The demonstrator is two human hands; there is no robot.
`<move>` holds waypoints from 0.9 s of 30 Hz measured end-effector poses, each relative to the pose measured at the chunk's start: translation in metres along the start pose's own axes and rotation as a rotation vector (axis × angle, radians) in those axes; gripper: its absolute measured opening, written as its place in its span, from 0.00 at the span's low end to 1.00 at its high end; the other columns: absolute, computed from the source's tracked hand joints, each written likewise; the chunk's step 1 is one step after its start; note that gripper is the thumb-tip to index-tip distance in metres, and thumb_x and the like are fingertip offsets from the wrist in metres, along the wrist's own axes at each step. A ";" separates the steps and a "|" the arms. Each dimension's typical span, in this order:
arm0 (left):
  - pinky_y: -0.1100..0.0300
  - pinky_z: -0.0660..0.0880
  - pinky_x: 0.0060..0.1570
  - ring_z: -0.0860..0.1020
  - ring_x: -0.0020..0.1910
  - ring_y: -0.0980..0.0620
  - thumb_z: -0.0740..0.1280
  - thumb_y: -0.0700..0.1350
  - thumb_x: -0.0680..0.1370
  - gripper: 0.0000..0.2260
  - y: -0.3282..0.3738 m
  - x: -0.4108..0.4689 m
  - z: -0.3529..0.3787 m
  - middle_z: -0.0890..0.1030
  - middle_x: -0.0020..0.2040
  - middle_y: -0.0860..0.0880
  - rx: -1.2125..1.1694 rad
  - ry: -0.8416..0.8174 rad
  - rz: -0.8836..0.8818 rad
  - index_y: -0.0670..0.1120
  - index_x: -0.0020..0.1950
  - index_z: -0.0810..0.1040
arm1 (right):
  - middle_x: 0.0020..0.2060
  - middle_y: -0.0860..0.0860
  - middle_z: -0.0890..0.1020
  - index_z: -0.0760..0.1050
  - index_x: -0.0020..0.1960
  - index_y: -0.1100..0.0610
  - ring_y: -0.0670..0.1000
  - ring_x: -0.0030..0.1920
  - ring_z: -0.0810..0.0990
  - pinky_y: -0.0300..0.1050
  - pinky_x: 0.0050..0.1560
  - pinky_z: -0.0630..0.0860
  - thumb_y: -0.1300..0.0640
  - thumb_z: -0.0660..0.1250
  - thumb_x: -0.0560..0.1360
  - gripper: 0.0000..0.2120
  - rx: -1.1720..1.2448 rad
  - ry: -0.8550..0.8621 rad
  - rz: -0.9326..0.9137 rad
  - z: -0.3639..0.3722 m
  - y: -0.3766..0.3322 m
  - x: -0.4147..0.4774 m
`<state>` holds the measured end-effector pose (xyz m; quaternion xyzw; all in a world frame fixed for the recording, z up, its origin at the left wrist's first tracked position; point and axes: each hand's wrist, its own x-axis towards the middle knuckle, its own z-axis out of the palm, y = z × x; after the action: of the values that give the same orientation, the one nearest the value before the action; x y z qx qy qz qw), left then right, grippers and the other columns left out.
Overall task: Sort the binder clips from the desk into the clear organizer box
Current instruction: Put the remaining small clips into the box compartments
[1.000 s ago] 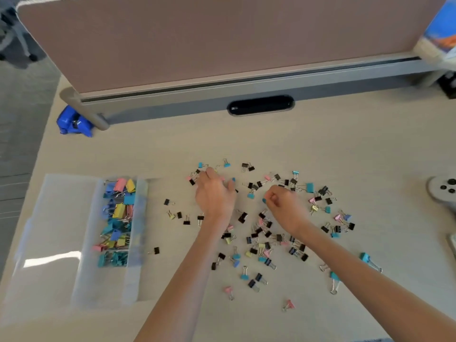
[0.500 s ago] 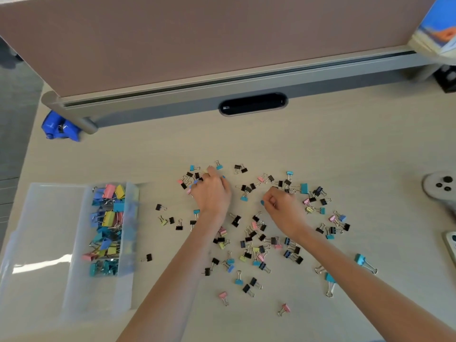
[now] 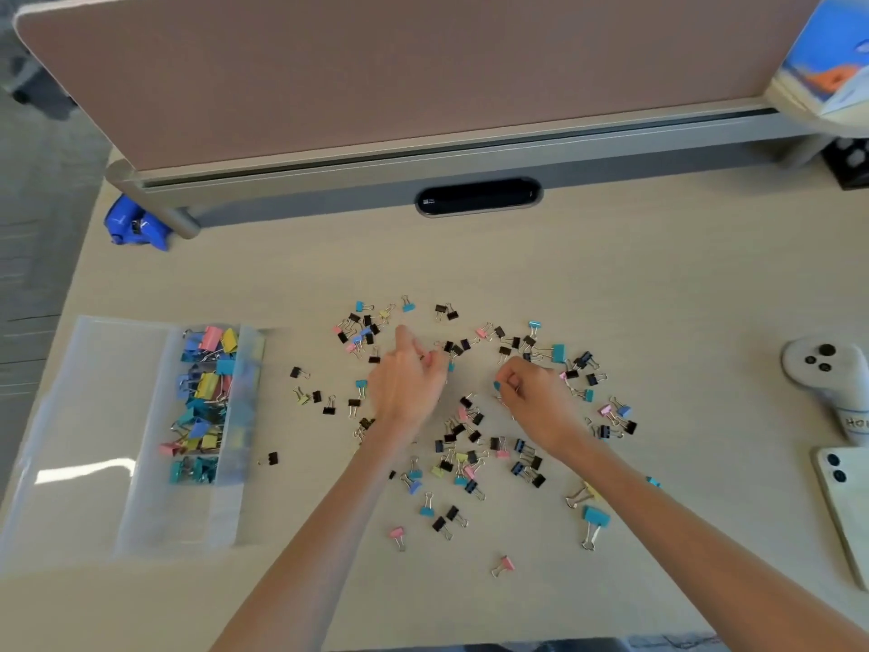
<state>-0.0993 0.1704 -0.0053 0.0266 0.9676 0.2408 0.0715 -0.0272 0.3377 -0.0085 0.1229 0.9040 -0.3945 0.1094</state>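
Both hands work in the scatter of clips (image 3: pixel 470 440) on the desk (image 3: pixel 658 298): the left hand (image 3: pixel 406 388) has its forefinger stretched toward the far clips and the other fingers curled, though whether they grip anything cannot be told, while the right hand (image 3: pixel 531 402) pinches a small blue clip (image 3: pixel 497 385) at its fingertips. Well to the left lies the box (image 3: pixel 141 440), one narrow compartment already filled with larger blue, yellow, pink and teal clips.
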 end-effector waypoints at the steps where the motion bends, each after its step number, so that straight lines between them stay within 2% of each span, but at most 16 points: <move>1: 0.62 0.64 0.23 0.69 0.22 0.56 0.62 0.46 0.77 0.06 0.005 -0.014 0.004 0.74 0.27 0.53 -0.116 -0.027 -0.023 0.44 0.49 0.69 | 0.36 0.49 0.77 0.74 0.45 0.55 0.52 0.36 0.78 0.47 0.36 0.77 0.64 0.60 0.77 0.06 -0.025 0.019 -0.031 -0.003 0.005 -0.004; 3: 0.60 0.68 0.28 0.68 0.24 0.58 0.63 0.47 0.78 0.05 0.013 -0.038 0.010 0.76 0.30 0.52 -0.389 -0.115 -0.100 0.46 0.49 0.70 | 0.42 0.50 0.77 0.76 0.45 0.57 0.51 0.42 0.76 0.44 0.38 0.76 0.67 0.62 0.75 0.06 -0.151 0.128 -0.141 -0.012 0.018 -0.008; 5: 0.58 0.70 0.34 0.70 0.29 0.56 0.62 0.47 0.79 0.05 0.018 -0.056 0.013 0.77 0.35 0.49 -0.598 -0.188 -0.178 0.46 0.50 0.74 | 0.48 0.53 0.76 0.77 0.50 0.60 0.54 0.49 0.73 0.47 0.45 0.75 0.69 0.64 0.72 0.09 -0.296 0.194 -0.225 -0.023 0.035 -0.003; 8: 0.65 0.67 0.31 0.71 0.30 0.55 0.59 0.43 0.80 0.09 0.024 -0.069 0.014 0.76 0.33 0.48 -0.747 -0.249 -0.232 0.45 0.51 0.79 | 0.56 0.56 0.74 0.75 0.58 0.61 0.57 0.55 0.72 0.50 0.53 0.73 0.71 0.64 0.69 0.18 -0.471 0.129 -0.231 -0.038 0.055 0.019; 11: 0.66 0.64 0.27 0.68 0.27 0.57 0.57 0.40 0.79 0.13 0.032 -0.075 0.015 0.74 0.32 0.49 -0.859 -0.283 -0.348 0.44 0.45 0.81 | 0.56 0.54 0.74 0.74 0.59 0.59 0.56 0.55 0.72 0.50 0.49 0.75 0.73 0.63 0.70 0.20 -0.547 0.082 -0.254 -0.042 0.063 0.035; 14: 0.61 0.64 0.29 0.66 0.27 0.55 0.55 0.38 0.78 0.12 0.040 -0.082 0.019 0.72 0.30 0.49 -0.987 -0.269 -0.505 0.42 0.39 0.76 | 0.53 0.55 0.75 0.73 0.57 0.60 0.56 0.55 0.72 0.51 0.43 0.76 0.74 0.61 0.70 0.19 -0.533 0.088 -0.245 -0.041 0.059 0.040; 17: 0.60 0.61 0.26 0.63 0.25 0.53 0.54 0.38 0.77 0.12 0.041 -0.090 0.025 0.68 0.27 0.49 -1.125 -0.263 -0.638 0.44 0.33 0.67 | 0.52 0.56 0.76 0.72 0.58 0.61 0.57 0.54 0.73 0.50 0.45 0.74 0.71 0.60 0.71 0.17 -0.497 0.088 -0.291 -0.047 0.057 0.036; 20: 0.64 0.57 0.23 0.62 0.24 0.54 0.56 0.43 0.80 0.15 0.046 -0.097 0.027 0.65 0.25 0.50 -1.243 -0.300 -0.697 0.46 0.32 0.62 | 0.52 0.53 0.76 0.73 0.56 0.59 0.52 0.50 0.75 0.46 0.45 0.74 0.64 0.64 0.72 0.12 -0.277 0.094 -0.261 -0.053 0.059 0.024; 23: 0.64 0.59 0.22 0.65 0.23 0.54 0.58 0.43 0.80 0.15 0.056 -0.105 0.028 0.66 0.26 0.48 -1.264 -0.318 -0.729 0.46 0.33 0.64 | 0.46 0.49 0.76 0.73 0.55 0.58 0.47 0.43 0.76 0.40 0.44 0.73 0.64 0.68 0.72 0.13 0.251 0.010 -0.014 -0.061 0.054 0.006; 25: 0.64 0.63 0.23 0.65 0.27 0.53 0.58 0.41 0.80 0.12 0.063 -0.113 0.028 0.69 0.29 0.47 -1.283 -0.340 -0.709 0.44 0.36 0.68 | 0.43 0.50 0.76 0.73 0.57 0.60 0.48 0.43 0.78 0.41 0.46 0.77 0.68 0.66 0.72 0.14 0.555 -0.104 0.153 -0.069 0.051 -0.008; 27: 0.65 0.67 0.24 0.67 0.29 0.53 0.56 0.39 0.81 0.10 0.067 -0.121 0.028 0.71 0.31 0.47 -1.312 -0.372 -0.675 0.43 0.41 0.73 | 0.43 0.56 0.78 0.73 0.57 0.63 0.52 0.43 0.80 0.42 0.46 0.80 0.73 0.59 0.72 0.16 0.793 -0.218 0.282 -0.076 0.053 -0.024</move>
<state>0.0259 0.2324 0.0169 -0.2787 0.5537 0.7233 0.3043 0.0046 0.4258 0.0125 0.2354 0.6401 -0.7031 0.2012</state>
